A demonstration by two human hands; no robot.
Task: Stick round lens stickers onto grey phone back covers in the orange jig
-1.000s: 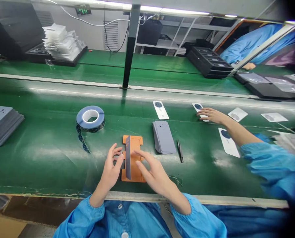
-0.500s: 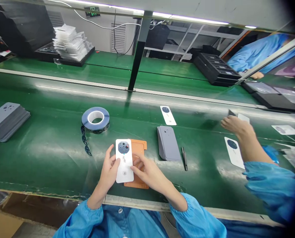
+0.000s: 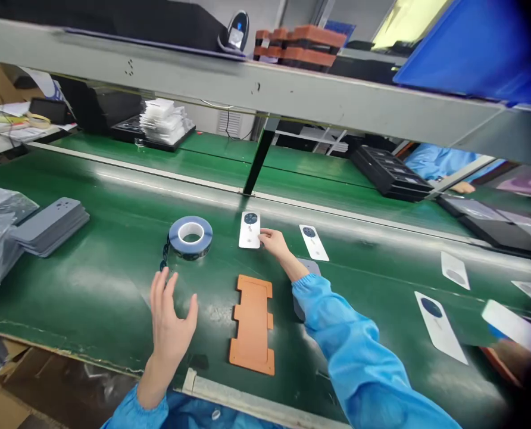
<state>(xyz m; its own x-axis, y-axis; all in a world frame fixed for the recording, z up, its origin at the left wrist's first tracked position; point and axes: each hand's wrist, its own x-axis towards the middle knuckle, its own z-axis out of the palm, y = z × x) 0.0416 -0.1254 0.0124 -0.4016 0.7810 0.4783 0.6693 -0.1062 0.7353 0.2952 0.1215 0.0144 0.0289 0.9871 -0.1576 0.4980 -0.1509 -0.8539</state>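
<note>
My right hand [image 3: 274,243] reaches forward over the green work surface and pinches the right edge of a white phone back panel [image 3: 250,233] with a dark round camera patch. Nothing is in my left hand [image 3: 171,316], which hovers with fingers spread, just below a blue roll of stickers [image 3: 202,237] with a strip of dark pieces hanging from it. Between my arms lies a bare orange fixture plate [image 3: 252,325]. My right sleeve partly hides a stack of grey phone-shaped sheets [image 3: 311,266].
Another white panel [image 3: 314,243] lies right of my hand, and more panels [image 3: 439,325] lie farther right. A blurred co-worker's hand [image 3: 509,360] is at the right edge. Left are grey sheets [image 3: 53,220] and plastic bags [image 3: 0,238]. A shelf beam [image 3: 265,89] crosses above.
My right hand has carried the white panel forward from above the orange fixture. My left hand has let go and opened. The view has tilted up, and the co-worker's arm has drawn back right.
</note>
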